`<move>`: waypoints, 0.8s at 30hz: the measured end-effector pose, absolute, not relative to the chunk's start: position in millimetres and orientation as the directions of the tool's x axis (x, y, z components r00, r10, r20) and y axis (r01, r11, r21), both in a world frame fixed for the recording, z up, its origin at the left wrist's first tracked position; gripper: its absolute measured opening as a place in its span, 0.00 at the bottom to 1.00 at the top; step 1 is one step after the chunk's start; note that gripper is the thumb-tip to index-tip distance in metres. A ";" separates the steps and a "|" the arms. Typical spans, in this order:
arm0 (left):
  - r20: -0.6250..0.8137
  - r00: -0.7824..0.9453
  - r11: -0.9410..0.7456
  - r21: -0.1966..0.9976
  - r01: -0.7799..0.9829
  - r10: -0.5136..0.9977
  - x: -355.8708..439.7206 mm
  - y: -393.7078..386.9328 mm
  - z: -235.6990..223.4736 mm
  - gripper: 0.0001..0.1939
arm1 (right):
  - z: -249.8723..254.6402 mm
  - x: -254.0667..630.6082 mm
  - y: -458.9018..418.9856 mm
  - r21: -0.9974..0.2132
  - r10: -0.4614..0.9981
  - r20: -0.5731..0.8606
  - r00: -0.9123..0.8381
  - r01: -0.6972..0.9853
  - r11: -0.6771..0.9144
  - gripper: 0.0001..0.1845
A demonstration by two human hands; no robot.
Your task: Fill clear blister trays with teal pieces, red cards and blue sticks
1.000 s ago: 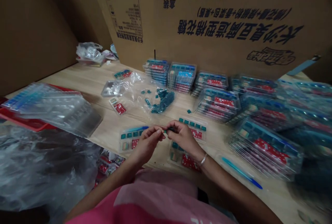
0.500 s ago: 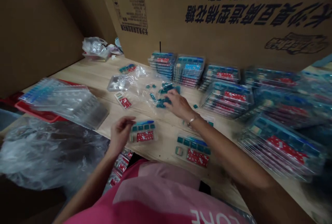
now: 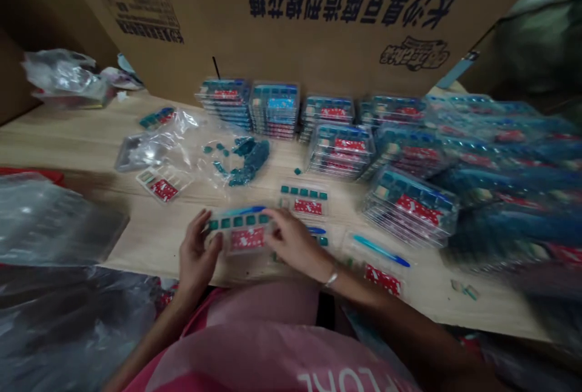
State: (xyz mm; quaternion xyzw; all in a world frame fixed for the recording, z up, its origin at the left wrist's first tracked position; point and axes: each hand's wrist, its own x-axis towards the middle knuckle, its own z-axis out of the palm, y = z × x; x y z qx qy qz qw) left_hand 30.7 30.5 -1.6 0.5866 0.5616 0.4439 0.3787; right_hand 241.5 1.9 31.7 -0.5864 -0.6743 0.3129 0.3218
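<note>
Two hands on one clear plastic blister tray (image 3: 240, 251), held just above the wooden table (image 3: 150, 240) in front of me: my left hand (image 3: 196, 252) grips its left end, my right hand (image 3: 294, 242) grasps its right end. Tray judged light, stiff but thin-walled and slick; safest hold is by the edges. Teal square pieces (image 3: 239, 221) sit in a row above a red label (image 3: 247, 238). Beyond lie a second tray (image 3: 304, 200), a plastic bag (image 3: 177, 137) with loose teal pieces (image 3: 248, 162), and stacked trays (image 3: 341, 151)
</note>
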 end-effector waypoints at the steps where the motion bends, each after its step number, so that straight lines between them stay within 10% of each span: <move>1: 0.118 0.038 -0.124 0.953 0.276 0.992 50.7 40.0 2.0 0.24 | 34.7 260.6 -2.0 -0.820 0.998 0.063 -0.031 0.568 0.070 0.22; 11: 0.095 0.351 -0.192 0.948 0.253 0.932 187.4 113.0 -20.1 0.25 | -7.4 361.6 12.1 -0.578 0.920 0.161 0.357 0.790 -0.205 0.22; 24: -0.090 0.337 0.042 0.988 0.148 0.937 168.5 94.4 32.3 0.26 | 15.3 355.5 1.2 -0.864 0.888 0.142 0.437 0.492 -0.103 0.29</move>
